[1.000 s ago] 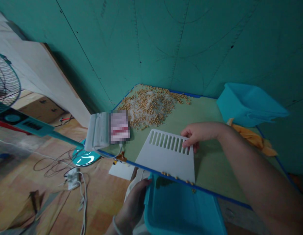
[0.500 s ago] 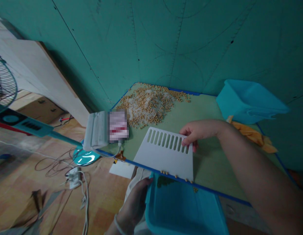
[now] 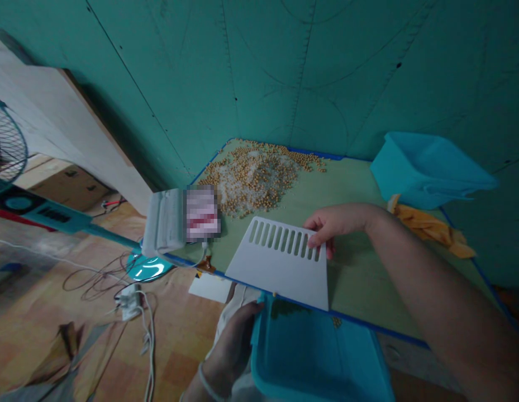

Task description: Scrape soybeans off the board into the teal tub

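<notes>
My right hand (image 3: pixel 337 222) grips the slotted top edge of a white plastic scraper (image 3: pixel 280 267), whose wide lower edge reaches the near edge of the green table (image 3: pixel 360 279). My left hand (image 3: pixel 232 346) holds the left rim of a blue plastic bin (image 3: pixel 318 357) just under that table edge, below the scraper. A pile of tan beans mixed with small clear bits (image 3: pixel 255 176) lies at the far left corner of the table. One or two beans sit at the scraper's lower edge.
A white device with a cable (image 3: pixel 171 220) rests on the table's left edge. A second blue bin (image 3: pixel 427 167) and an orange cloth (image 3: pixel 431 229) are at the right. A fan (image 3: pixel 16 184), cords and a power strip (image 3: pixel 129 296) lie on the floor at left.
The scraper's lower edge slid to the table edge, and the row of beans along it has mostly dropped out of sight toward the bin. My left hand stays on the bin.
</notes>
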Demonstrator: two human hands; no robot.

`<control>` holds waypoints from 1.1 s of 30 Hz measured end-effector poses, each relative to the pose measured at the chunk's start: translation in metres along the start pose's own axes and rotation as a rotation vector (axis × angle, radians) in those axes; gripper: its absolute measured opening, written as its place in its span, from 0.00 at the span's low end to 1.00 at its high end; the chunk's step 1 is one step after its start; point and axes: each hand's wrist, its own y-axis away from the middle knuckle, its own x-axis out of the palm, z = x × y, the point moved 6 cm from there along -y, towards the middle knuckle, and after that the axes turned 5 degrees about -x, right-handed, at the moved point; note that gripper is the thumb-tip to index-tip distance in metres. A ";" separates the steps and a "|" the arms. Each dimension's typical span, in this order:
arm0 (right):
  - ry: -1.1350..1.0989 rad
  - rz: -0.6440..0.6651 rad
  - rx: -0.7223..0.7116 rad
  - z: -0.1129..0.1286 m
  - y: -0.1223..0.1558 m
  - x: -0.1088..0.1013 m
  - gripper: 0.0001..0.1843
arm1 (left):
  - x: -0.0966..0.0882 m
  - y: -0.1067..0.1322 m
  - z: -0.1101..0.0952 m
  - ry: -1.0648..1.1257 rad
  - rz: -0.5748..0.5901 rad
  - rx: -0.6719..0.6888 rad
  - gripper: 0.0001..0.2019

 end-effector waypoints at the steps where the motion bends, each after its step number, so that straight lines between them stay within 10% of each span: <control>1: 0.002 0.003 0.004 0.001 0.000 0.001 0.16 | 0.001 0.000 -0.001 -0.018 0.032 -0.006 0.12; 10: 0.070 -0.030 -0.042 0.019 0.011 0.009 0.15 | -0.020 0.004 -0.030 0.068 -0.039 0.130 0.22; 22: 0.120 -0.691 -0.297 0.049 0.062 -0.030 0.12 | -0.049 0.014 -0.032 -0.064 -0.195 0.161 0.17; 33: 0.053 -1.042 -0.500 0.060 0.074 -0.042 0.09 | -0.054 0.010 -0.029 -0.013 -0.147 0.160 0.15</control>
